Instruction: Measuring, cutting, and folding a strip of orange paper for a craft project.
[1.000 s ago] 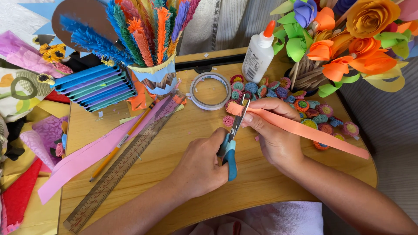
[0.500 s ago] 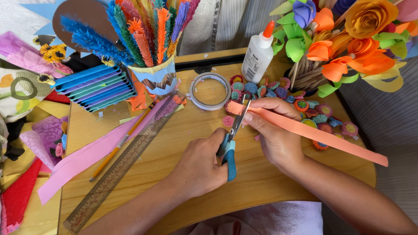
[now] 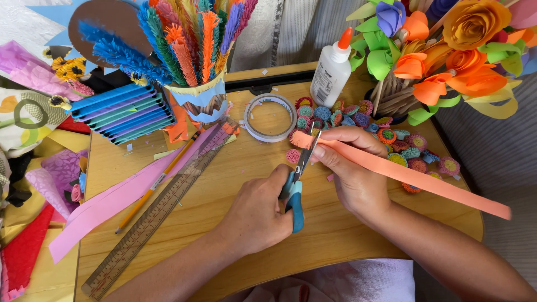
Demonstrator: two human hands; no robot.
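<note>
1. The orange paper strip (image 3: 403, 174) lies long across the desk (image 3: 235, 184), one end near the tape ring (image 3: 271, 117), the other pointing right and down.
2. The right hand (image 3: 349, 168) pinches the strip tight near its left end.
3. The left hand (image 3: 258, 215) is closed on blue scissors (image 3: 296, 187) (blades up, crossing the strip's tip).
4. Little paper flowers (image 3: 391, 140) sit behind; a ruler (image 3: 151, 215) lies left.

One head-worn camera looks steeply down from close above the wooden table (image 3: 235, 184) — facing forward toward the paper flowers (image 3: 447, 45) at its far edge — no second view.
</note>
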